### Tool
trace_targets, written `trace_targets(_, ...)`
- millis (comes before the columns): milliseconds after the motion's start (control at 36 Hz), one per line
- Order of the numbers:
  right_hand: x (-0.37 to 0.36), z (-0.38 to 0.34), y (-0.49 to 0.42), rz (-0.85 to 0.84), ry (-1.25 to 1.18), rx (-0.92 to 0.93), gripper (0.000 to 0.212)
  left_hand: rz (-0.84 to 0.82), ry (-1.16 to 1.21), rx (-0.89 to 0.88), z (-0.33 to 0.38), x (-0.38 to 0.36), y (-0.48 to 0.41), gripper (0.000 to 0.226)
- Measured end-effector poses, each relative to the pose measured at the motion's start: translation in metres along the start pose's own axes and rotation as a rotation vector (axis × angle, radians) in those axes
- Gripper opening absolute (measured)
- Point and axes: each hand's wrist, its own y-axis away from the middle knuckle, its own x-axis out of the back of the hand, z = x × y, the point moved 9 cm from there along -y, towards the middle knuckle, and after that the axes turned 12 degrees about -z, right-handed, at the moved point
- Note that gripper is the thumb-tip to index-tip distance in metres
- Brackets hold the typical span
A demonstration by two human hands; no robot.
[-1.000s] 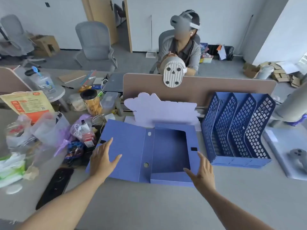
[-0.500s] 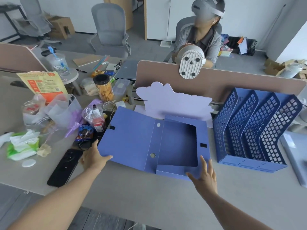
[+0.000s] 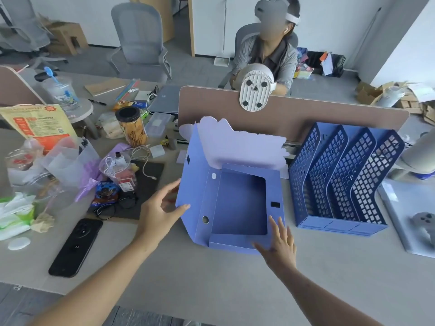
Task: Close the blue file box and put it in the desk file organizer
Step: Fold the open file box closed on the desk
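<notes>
The blue file box (image 3: 240, 203) lies open on the grey desk, its empty tray facing up. Its lid flap stands nearly upright at the left side. My left hand (image 3: 160, 210) grips the lid's lower edge, thumb in front and fingers behind. My right hand (image 3: 280, 245) lies flat with spread fingers on the box's near right corner, pressing it down. The dark blue desk file organizer (image 3: 339, 184), with several slanted mesh slots, stands directly right of the box.
Clutter lies left of the box: a black phone (image 3: 75, 245), glasses (image 3: 115, 205), a cable, plastic bags, a snack jar (image 3: 131, 128). A brown divider panel (image 3: 306, 118) runs behind, a person sits beyond it. A grey controller (image 3: 423, 222) rests on a tray at the right.
My left hand has lifted the lid from flat on the desk to almost upright. My right hand stayed at the near right corner. The camera moved closer.
</notes>
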Motion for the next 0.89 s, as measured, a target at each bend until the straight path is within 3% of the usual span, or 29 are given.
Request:
trace_targets(194,0.042,-0.058,-0.009,0.051,-0.301,0.175,0.065,-0.332,-0.017,-0.039,0.021,-0.071,-0.008,0.072)
trace_targets(278,0.063,-0.087,-0.007,0.062,-0.357,0.246,0.059,-0.463,0.057,0.008,0.016,-0.093,-0.018,0.064)
trace_targets(361,0.076,-0.102,-0.003,0.085,-0.409,0.300,0.056,-0.388,0.181,0.086,0.011,-0.100,-0.042,0.047)
trace_targets(417,0.078,-0.104,-0.001,0.075,-0.500,0.320,0.057,-0.331,0.204,0.142,0.003,-0.103,-0.061,0.052)
trace_targets(556,0.073,-0.105,0.006,-0.043,-0.701,0.290,0.044,-0.391,0.149,0.348,-0.032,-0.121,-0.086,0.078)
trace_targets(667,0.069,-0.104,0.008,-0.103,-0.741,0.306,0.057,-0.500,0.068,0.396,-0.054,-0.142,-0.087,0.122)
trace_targets(889,0.057,-0.059,0.001,-0.052,-0.553,0.158,0.099,-0.469,0.077,0.540,-0.084,-0.175,-0.076,0.128)
